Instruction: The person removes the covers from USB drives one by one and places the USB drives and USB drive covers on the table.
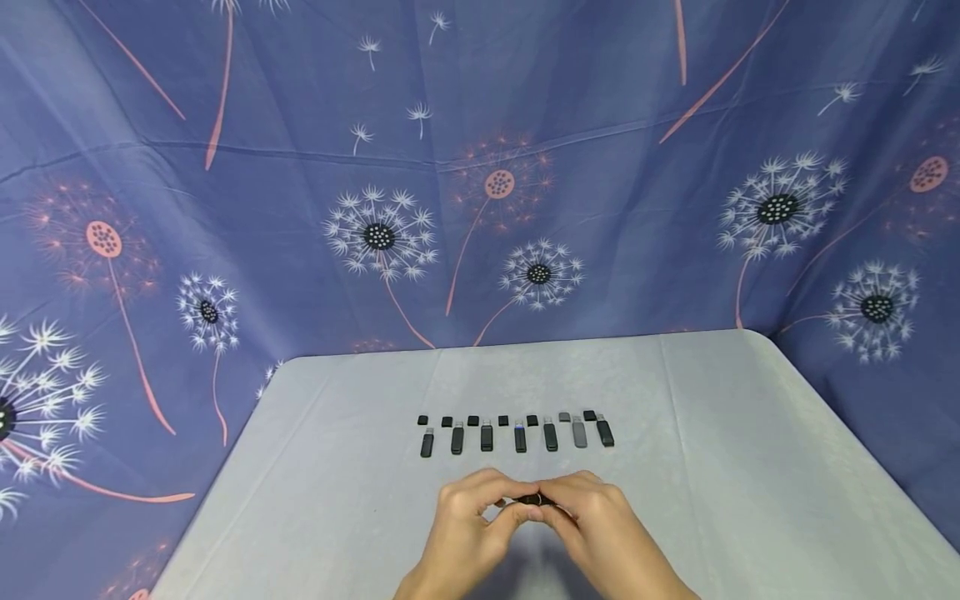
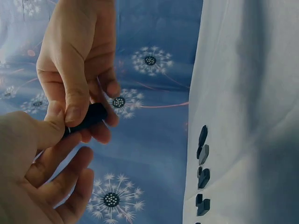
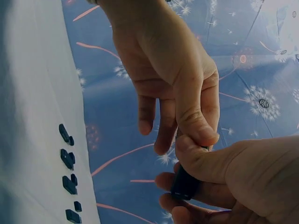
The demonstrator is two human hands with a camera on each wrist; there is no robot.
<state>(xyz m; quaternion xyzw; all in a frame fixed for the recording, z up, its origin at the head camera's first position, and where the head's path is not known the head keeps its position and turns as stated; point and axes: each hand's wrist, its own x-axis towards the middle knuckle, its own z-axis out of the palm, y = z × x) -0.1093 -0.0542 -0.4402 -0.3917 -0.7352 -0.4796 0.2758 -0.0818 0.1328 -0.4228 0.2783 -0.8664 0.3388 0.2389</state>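
Observation:
A small black USB flash drive is held between the two hands over the near part of the table. The left hand pinches one end of it between thumb and forefinger. At the other end the right hand grips the dark body with its thumb and fingers. A thin pale line shows across the drive where the hands meet. In the right wrist view, the black body sticks out below the right thumb, while the left hand's fingertips cover the far end.
Ahead of the hands several uncapped flash drives lie in a row, mostly black, with one grey drive and one with a blue connector. Small caps, such as a black cap and a grey cap, lie behind them. A patterned blue curtain surrounds the white table.

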